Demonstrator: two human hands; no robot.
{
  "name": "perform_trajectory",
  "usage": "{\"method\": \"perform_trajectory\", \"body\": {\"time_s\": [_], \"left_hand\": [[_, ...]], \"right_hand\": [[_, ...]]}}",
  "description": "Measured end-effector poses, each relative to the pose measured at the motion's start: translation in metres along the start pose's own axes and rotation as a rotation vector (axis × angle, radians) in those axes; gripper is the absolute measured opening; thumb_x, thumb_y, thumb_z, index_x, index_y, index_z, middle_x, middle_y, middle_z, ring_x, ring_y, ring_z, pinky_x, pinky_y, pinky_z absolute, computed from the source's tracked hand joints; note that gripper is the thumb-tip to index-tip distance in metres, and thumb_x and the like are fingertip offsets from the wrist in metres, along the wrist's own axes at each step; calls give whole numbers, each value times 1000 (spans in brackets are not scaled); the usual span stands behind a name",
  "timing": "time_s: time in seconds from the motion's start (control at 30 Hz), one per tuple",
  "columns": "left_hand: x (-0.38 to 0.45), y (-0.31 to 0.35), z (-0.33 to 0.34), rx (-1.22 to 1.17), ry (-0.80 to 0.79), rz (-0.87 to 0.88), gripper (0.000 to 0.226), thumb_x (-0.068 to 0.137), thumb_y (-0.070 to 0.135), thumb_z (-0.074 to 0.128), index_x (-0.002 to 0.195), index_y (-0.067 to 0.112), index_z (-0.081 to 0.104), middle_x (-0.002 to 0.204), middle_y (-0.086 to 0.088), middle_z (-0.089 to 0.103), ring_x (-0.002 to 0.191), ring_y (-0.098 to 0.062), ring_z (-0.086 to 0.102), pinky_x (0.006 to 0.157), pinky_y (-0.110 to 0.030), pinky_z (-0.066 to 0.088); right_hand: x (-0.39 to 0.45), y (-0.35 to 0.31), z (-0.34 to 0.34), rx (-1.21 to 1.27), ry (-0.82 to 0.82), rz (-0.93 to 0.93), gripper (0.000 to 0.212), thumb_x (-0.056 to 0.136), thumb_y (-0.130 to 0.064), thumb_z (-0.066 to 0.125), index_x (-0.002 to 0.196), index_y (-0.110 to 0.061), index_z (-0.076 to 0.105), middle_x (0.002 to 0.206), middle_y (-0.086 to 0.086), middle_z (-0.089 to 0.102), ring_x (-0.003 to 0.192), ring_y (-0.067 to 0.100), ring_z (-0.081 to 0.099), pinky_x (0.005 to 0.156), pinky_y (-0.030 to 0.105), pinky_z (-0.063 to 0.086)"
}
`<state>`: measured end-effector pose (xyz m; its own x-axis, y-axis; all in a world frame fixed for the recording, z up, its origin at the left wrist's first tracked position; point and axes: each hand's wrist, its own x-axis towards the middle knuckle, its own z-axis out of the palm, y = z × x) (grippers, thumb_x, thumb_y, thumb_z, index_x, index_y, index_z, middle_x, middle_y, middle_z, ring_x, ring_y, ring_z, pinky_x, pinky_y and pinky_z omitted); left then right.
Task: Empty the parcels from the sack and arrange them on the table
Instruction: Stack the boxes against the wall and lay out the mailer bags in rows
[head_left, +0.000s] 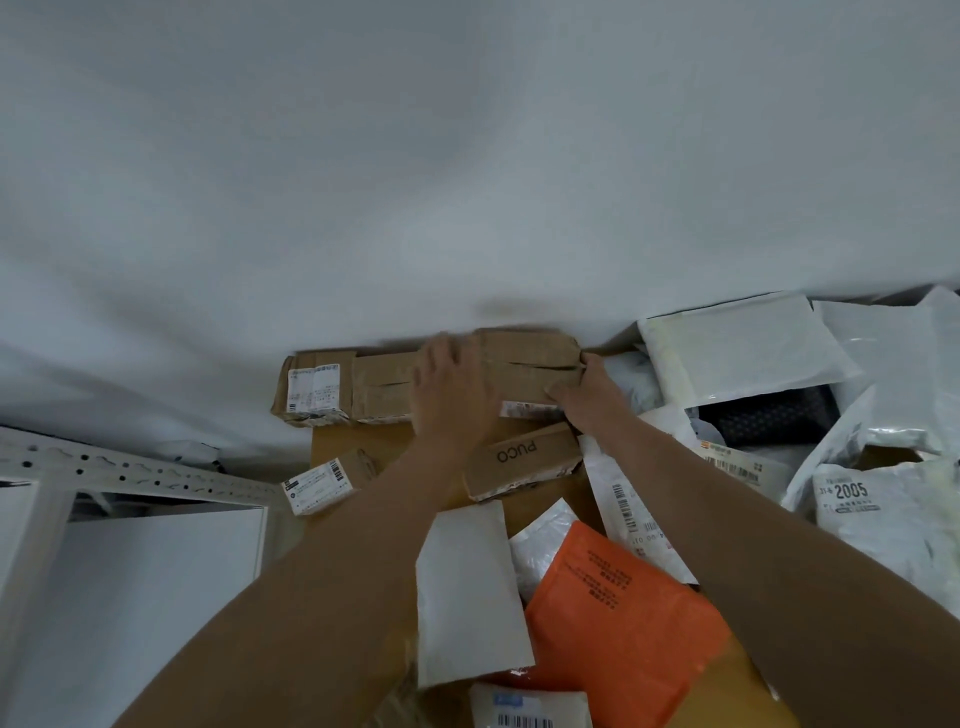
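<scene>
Both hands on a cardboard box (524, 364).
Left hand (457, 395) lies flat on top, fingers straight; right hand (587, 389) grips its right end, fingers curled.

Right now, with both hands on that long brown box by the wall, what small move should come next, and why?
Probably settle the long brown box flat against the wall. The left hand lies on its top and the right hand grips its right end, with loose parcels crowding the right.
</scene>
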<state>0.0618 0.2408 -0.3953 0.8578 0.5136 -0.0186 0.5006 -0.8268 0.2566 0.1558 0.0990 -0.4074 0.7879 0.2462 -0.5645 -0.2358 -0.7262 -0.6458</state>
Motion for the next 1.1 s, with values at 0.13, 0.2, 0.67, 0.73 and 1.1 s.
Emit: {"method": "perform_trajectory", "body": {"time_s": [0.13,0.2,0.67,0.73,1.1], "left_hand": [[-21,-50,4,73,-128,-179,45,90,35,52,131,17,44,130,-17,43,116,-36,44,95,-43,45],[-22,-63,9,92,-197,-130,58,91,36,53,143,21,34,141,-17,34,127,-39,34,102,-46,42],[-24,-67,-1,-55,-214,-166,57,91,28,51,143,15,33,152,-13,26,137,-34,26,108,-45,34],[-31,-64,-1,-55,-179,-160,57,89,27,51,142,15,34,150,-14,27,135,-35,27,107,-46,34],[-86,-39,17,-439,-461,-201,49,97,32,51,139,12,37,139,-7,42,112,-24,54,89,-33,51]], "right_hand": [[6,-8,10,17,-26,-31,65,93,-29,57,150,-22,24,131,11,53,114,31,54,96,45,49],[7,-11,11,-11,-32,-51,67,98,-26,54,154,-21,17,136,12,49,119,31,50,90,35,44],[7,-8,26,6,76,-74,69,96,-55,44,149,-15,24,142,13,43,125,29,45,95,45,41],[-4,-1,26,-36,196,-171,64,97,-47,45,146,-11,27,143,13,39,127,30,42,99,47,41],[-38,40,19,-1141,-64,-656,44,89,-32,55,129,-23,41,130,5,48,117,27,49,104,43,37]]}}
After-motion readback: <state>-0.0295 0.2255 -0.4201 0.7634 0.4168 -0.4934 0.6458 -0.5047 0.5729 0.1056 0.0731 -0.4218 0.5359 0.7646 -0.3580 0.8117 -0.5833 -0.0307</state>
